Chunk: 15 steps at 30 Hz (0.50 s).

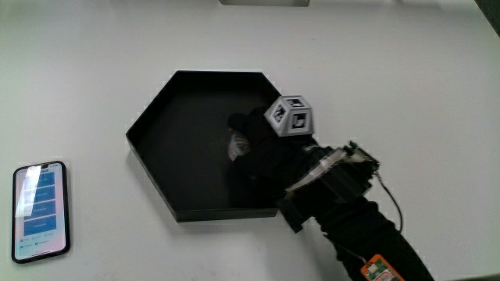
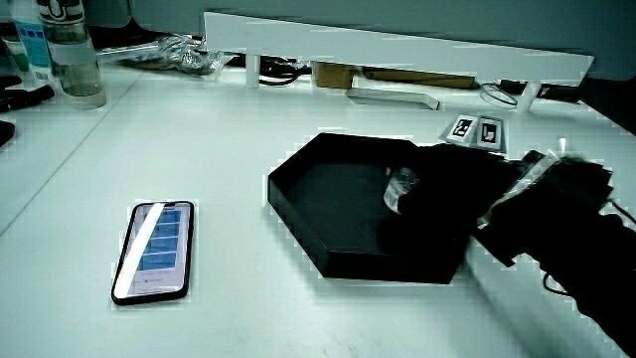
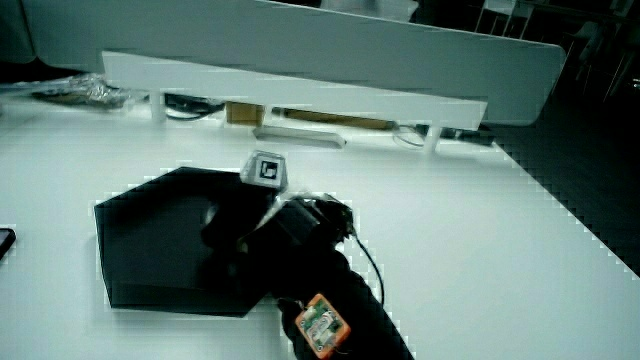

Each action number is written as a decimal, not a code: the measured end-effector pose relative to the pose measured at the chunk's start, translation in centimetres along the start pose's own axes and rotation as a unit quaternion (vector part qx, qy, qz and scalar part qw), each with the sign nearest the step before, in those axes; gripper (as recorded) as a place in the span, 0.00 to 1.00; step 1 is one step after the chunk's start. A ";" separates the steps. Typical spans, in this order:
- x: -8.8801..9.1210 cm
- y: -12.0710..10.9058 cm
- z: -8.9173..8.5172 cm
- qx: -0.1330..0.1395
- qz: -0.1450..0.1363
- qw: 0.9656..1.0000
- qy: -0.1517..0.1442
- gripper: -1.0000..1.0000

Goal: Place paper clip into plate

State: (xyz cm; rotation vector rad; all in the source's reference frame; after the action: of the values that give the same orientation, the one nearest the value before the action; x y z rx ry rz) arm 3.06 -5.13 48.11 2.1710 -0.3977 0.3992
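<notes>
A black hexagonal plate (image 1: 148, 152) lies on the white table, also seen in both side views (image 2: 298, 214) (image 3: 140, 220). The gloved hand (image 1: 254, 152) reaches into the plate over the rim nearest the person, low over the plate floor. Its fingers curl around a small pale shiny thing, the paper clip (image 1: 237, 144), which shows at the fingertips in a side view (image 2: 400, 187). The patterned cube (image 1: 291, 115) sits on the hand's back. In a side view (image 3: 235, 225) the hand hides the clip.
A phone (image 1: 41, 211) with a lit screen lies on the table beside the plate, apart from it (image 2: 154, 251). A bottle (image 2: 70, 50) stands at the table's edge near the low white partition (image 2: 397, 50). Cables and small items lie under the partition.
</notes>
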 end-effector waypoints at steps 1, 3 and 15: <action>0.0 0.1 -0.2 -0.007 0.001 1.000 0.005 0.50; 0.0 0.2 -0.4 -0.008 -0.005 1.000 0.004 0.50; 0.6 1.1 -1.3 -0.011 -0.026 0.999 0.018 0.50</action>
State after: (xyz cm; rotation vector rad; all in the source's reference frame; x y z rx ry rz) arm 2.99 -4.80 49.85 2.1449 -0.3236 0.4015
